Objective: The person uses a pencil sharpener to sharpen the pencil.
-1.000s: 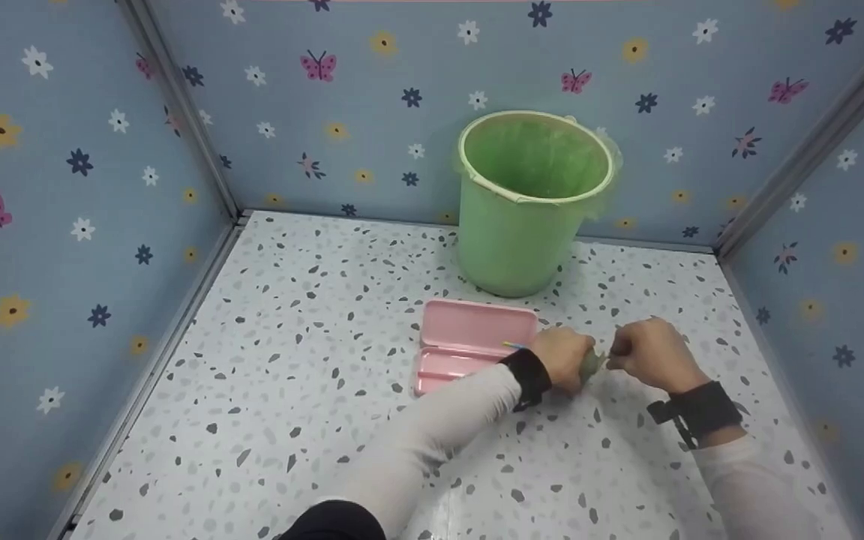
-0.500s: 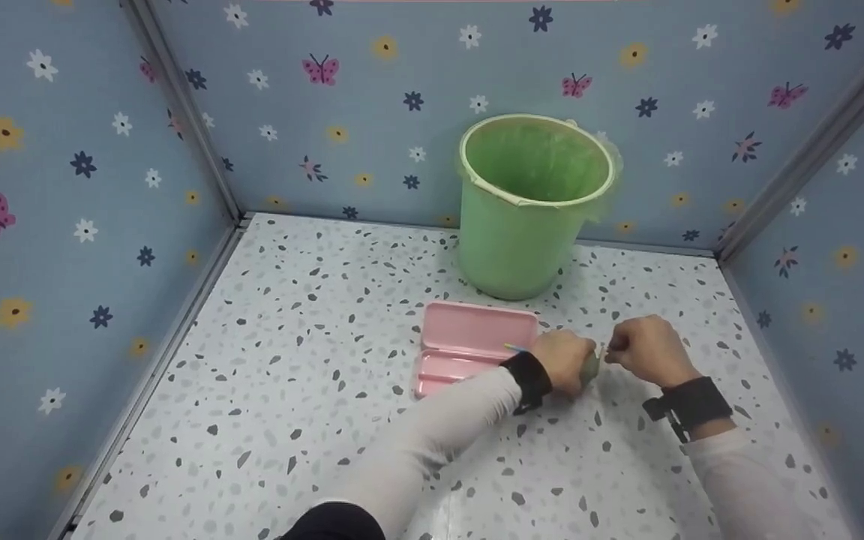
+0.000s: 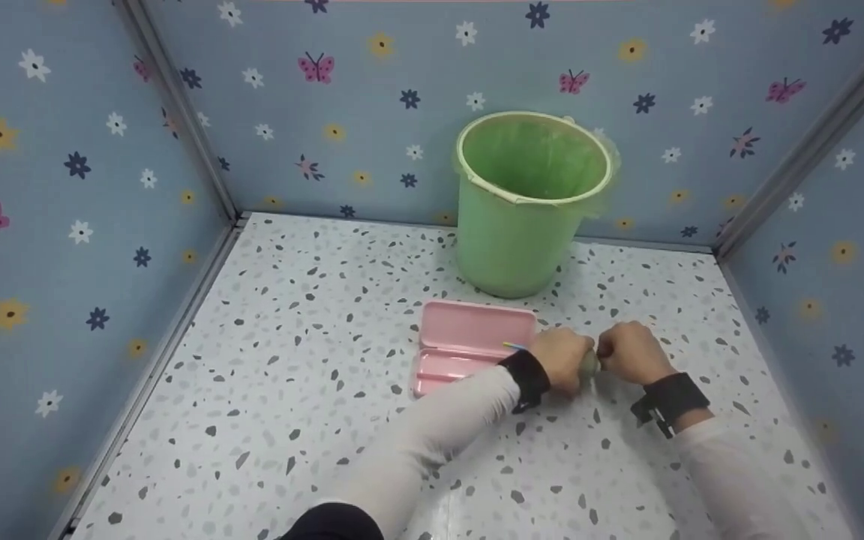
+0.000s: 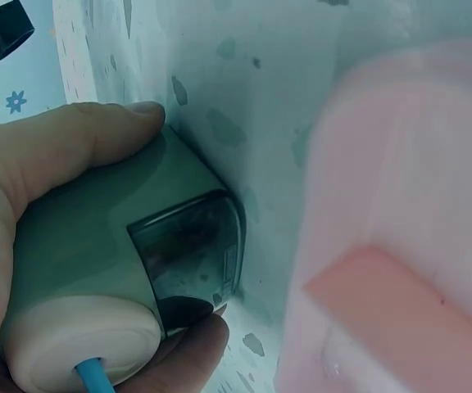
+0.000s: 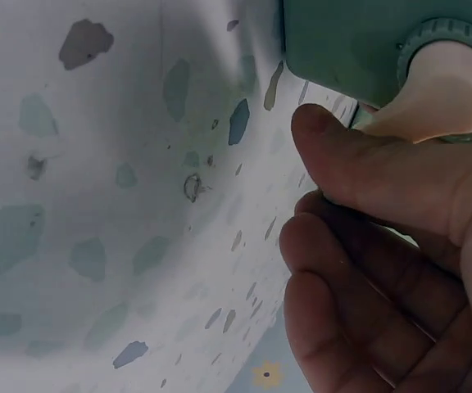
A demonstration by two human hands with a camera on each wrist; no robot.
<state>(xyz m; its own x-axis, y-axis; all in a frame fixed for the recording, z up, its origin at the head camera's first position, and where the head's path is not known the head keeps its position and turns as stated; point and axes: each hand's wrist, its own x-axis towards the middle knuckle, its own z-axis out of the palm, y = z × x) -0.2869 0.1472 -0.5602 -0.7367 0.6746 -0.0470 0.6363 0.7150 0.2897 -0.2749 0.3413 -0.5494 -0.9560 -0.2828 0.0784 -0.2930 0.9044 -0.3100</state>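
A green crank pencil sharpener (image 4: pixel 97 205) with a dark see-through shavings window is gripped by my left hand (image 3: pixel 561 360), thumb on one side and fingers on the other. From the cream round front of the sharpener sticks a blue pencil (image 4: pixel 95 375); its yellow-and-blue end shows beside the wrist in the head view. My right hand (image 3: pixel 633 352) is at the sharpener's other end, fingers curled and thumb against the cream crank handle (image 5: pixel 449 90). In the head view both hands nearly meet and cover most of the sharpener (image 3: pixel 589 365).
An open pink pencil case (image 3: pixel 477 328) lies on the speckled white tabletop (image 3: pixel 312 337), left of the sharpener and partly behind my left forearm. Behind it stands a green lined bin (image 3: pixel 511 247). Patterned blue walls (image 3: pixel 372 105) enclose the back and sides.
My right hand has shifted left, close to the sharpener, and the crank handle has swung round with it. The left hand keeps its grip in the same place.
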